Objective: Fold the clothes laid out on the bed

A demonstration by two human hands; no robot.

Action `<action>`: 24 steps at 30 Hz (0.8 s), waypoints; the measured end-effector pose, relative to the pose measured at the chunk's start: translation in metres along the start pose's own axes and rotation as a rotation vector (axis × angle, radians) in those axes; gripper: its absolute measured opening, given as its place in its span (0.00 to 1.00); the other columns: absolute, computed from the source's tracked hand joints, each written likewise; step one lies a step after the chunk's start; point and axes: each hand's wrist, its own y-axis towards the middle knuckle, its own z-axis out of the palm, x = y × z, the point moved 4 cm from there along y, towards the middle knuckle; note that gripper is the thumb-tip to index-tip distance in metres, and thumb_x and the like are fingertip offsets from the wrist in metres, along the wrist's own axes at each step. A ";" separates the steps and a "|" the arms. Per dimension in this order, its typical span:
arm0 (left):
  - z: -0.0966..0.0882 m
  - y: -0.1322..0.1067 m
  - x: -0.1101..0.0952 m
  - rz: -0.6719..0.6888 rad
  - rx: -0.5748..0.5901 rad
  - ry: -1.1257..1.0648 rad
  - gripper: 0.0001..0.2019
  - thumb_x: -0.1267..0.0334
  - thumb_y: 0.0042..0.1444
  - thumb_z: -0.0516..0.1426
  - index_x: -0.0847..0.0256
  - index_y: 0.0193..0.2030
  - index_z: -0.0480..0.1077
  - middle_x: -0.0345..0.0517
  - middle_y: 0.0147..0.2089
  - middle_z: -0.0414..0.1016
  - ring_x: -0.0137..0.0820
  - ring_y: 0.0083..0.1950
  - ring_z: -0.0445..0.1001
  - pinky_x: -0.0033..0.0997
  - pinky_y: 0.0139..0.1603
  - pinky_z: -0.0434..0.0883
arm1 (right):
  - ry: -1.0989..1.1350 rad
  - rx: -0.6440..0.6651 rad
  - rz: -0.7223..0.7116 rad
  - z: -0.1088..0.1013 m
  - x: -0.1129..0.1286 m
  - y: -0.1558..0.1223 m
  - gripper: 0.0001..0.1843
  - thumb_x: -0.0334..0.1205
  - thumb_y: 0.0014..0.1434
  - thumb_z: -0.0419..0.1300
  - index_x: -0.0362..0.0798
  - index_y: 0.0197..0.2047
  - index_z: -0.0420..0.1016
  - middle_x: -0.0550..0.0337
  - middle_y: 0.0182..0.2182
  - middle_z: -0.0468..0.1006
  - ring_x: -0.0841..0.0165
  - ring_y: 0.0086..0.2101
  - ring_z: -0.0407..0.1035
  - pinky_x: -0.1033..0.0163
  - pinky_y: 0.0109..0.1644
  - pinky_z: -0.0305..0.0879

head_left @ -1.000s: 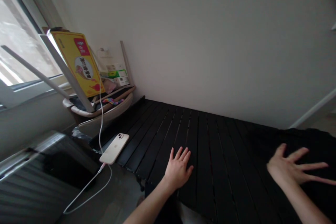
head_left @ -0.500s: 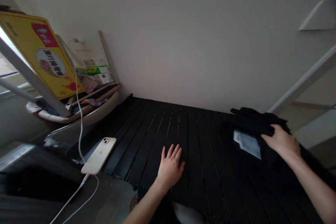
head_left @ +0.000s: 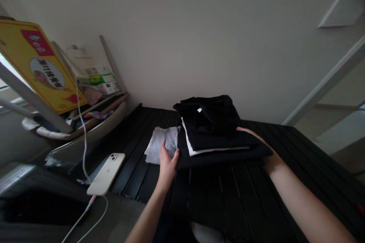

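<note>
A stack of folded black clothes (head_left: 216, 133) with a white layer showing at its edge lies on the black slatted table (head_left: 228, 193). A light grey folded cloth (head_left: 161, 145) sticks out at the stack's left side. My left hand (head_left: 167, 162) presses against the left edge of the stack, thumb up, fingers tucked under the black fabric. My right hand (head_left: 261, 144) holds the stack's right side; most of its fingers are hidden under the clothes.
A white phone (head_left: 106, 173) on a charging cable lies at the table's left edge. A yellow box (head_left: 40, 69), small cartons and a chair seat stand at the far left by the wall. A doorway shows at the right.
My right hand has brought the stack of clothes from the far right to the middle of the table. My left hand has lifted off the slats and closed on the stack's left edge.
</note>
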 end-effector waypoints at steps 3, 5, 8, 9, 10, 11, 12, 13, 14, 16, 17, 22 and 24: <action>-0.021 0.010 0.020 -0.003 -0.043 0.379 0.29 0.60 0.58 0.54 0.64 0.65 0.54 0.58 0.69 0.53 0.54 0.70 0.47 0.56 0.64 0.55 | 0.047 0.122 0.173 0.034 -0.020 0.008 0.24 0.45 0.55 0.54 0.42 0.52 0.73 0.44 0.45 0.78 0.53 0.48 0.71 0.53 0.48 0.69; -0.028 0.014 0.031 -0.023 -0.029 0.532 0.28 0.58 0.58 0.54 0.64 0.64 0.57 0.59 0.69 0.53 0.57 0.69 0.47 0.57 0.63 0.54 | 0.021 0.131 0.216 0.045 -0.031 0.011 0.27 0.46 0.54 0.55 0.39 0.52 0.71 0.40 0.43 0.78 0.51 0.47 0.72 0.51 0.48 0.69; -0.032 0.020 0.036 0.012 -0.022 0.635 0.19 0.57 0.59 0.53 0.58 0.57 0.65 0.52 0.66 0.59 0.53 0.67 0.52 0.54 0.61 0.56 | -0.022 0.104 0.183 0.052 -0.037 0.010 0.38 0.53 0.53 0.58 0.39 0.61 0.62 0.37 0.53 0.72 0.51 0.54 0.67 0.49 0.55 0.64; -0.031 0.021 0.035 0.028 -0.023 0.648 0.15 0.59 0.60 0.52 0.56 0.53 0.68 0.50 0.64 0.62 0.51 0.66 0.54 0.53 0.60 0.57 | -0.032 0.107 0.168 0.054 -0.036 0.007 0.43 0.56 0.52 0.59 0.39 0.64 0.57 0.36 0.57 0.68 0.50 0.57 0.63 0.49 0.58 0.61; -0.031 0.023 0.035 0.044 -0.020 0.650 0.12 0.62 0.61 0.50 0.55 0.49 0.69 0.49 0.62 0.64 0.48 0.65 0.56 0.52 0.59 0.57 | -0.036 0.123 0.161 0.056 -0.034 0.004 0.47 0.59 0.51 0.59 0.39 0.66 0.53 0.35 0.61 0.63 0.50 0.60 0.59 0.49 0.60 0.58; -0.030 0.025 0.034 0.059 -0.019 0.646 0.12 0.64 0.61 0.49 0.54 0.47 0.70 0.48 0.61 0.65 0.46 0.63 0.58 0.51 0.59 0.58 | -0.032 0.149 0.167 0.059 -0.031 0.000 0.51 0.60 0.50 0.60 0.39 0.68 0.49 0.35 0.63 0.58 0.50 0.62 0.56 0.50 0.62 0.56; -0.029 0.026 0.034 0.072 -0.020 0.633 0.11 0.66 0.61 0.48 0.55 0.45 0.70 0.48 0.59 0.67 0.45 0.62 0.60 0.51 0.58 0.58 | -0.020 0.178 0.174 0.063 -0.027 -0.003 0.54 0.61 0.49 0.60 0.38 0.69 0.45 0.36 0.65 0.55 0.51 0.63 0.53 0.50 0.64 0.54; -0.029 0.028 0.034 0.080 -0.026 0.610 0.11 0.67 0.61 0.48 0.56 0.44 0.70 0.49 0.58 0.68 0.45 0.60 0.62 0.51 0.58 0.58 | -0.002 0.202 0.178 0.067 -0.021 -0.007 0.56 0.60 0.49 0.61 0.38 0.69 0.42 0.36 0.66 0.54 0.52 0.63 0.52 0.51 0.65 0.53; -0.031 0.030 0.035 0.087 -0.038 0.569 0.10 0.68 0.61 0.48 0.57 0.43 0.70 0.50 0.55 0.70 0.44 0.58 0.65 0.51 0.57 0.59 | 0.021 0.213 0.174 0.071 -0.015 -0.010 0.57 0.58 0.48 0.62 0.38 0.70 0.40 0.37 0.66 0.54 0.52 0.63 0.53 0.52 0.65 0.52; -0.037 0.035 0.033 0.102 -0.077 0.412 0.09 0.67 0.62 0.46 0.59 0.40 0.67 0.50 0.46 0.73 0.40 0.51 0.70 0.46 0.53 0.63 | 0.088 0.196 0.165 0.078 0.001 -0.014 0.56 0.53 0.47 0.64 0.39 0.70 0.41 0.39 0.64 0.59 0.53 0.61 0.57 0.53 0.64 0.55; -0.043 0.039 0.031 0.111 -0.108 0.303 0.09 0.66 0.63 0.46 0.60 0.40 0.66 0.49 0.42 0.73 0.38 0.46 0.71 0.42 0.50 0.65 | 0.134 0.184 0.177 0.082 0.010 -0.015 0.53 0.50 0.47 0.65 0.41 0.69 0.43 0.40 0.61 0.63 0.54 0.59 0.61 0.53 0.62 0.58; -0.084 0.066 -0.018 0.206 -0.355 -0.091 0.07 0.60 0.64 0.46 0.57 0.42 0.61 0.41 0.35 0.71 0.30 0.35 0.71 0.29 0.39 0.67 | 0.553 0.294 0.322 0.134 0.080 -0.025 0.34 0.46 0.52 0.60 0.45 0.60 0.60 0.47 0.47 0.77 0.55 0.47 0.73 0.54 0.48 0.72; -0.100 0.075 -0.050 0.292 -0.435 -0.136 0.06 0.61 0.64 0.46 0.57 0.43 0.61 0.41 0.36 0.72 0.29 0.35 0.71 0.28 0.38 0.67 | 0.693 0.348 0.308 0.168 0.122 -0.027 0.28 0.48 0.56 0.55 0.46 0.57 0.63 0.50 0.44 0.78 0.55 0.47 0.73 0.55 0.47 0.72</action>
